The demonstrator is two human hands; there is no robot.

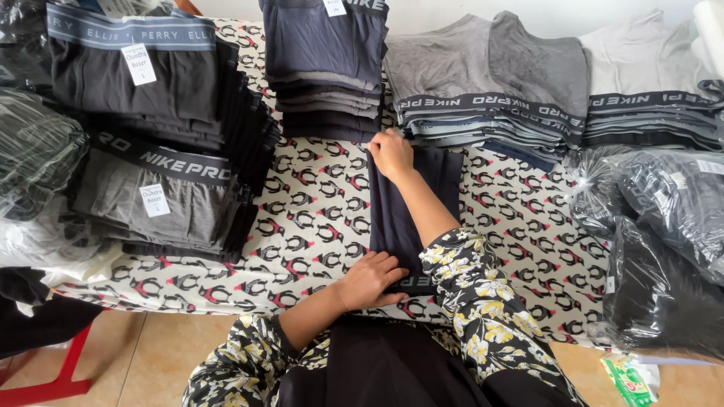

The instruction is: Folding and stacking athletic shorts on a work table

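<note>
A dark navy folded pair of boxer briefs (396, 218) lies lengthwise on a penguin-patterned cloth (317, 218) in front of me. My left hand (371, 279) lies flat on its near end, by the waistband. My right hand (391, 154) presses on its far end, fingers curled over the fabric edge, close to the piles behind. Both arms wear floral sleeves.
Stacks of folded underwear ring the cloth: black and grey piles (162, 181) at left, a dark pile (324, 68) at the back middle, grey piles (490, 90) at the back right. Plastic-wrapped bundles (664, 226) sit at right and far left. Tiled floor and a red stool leg (53, 380) lie below.
</note>
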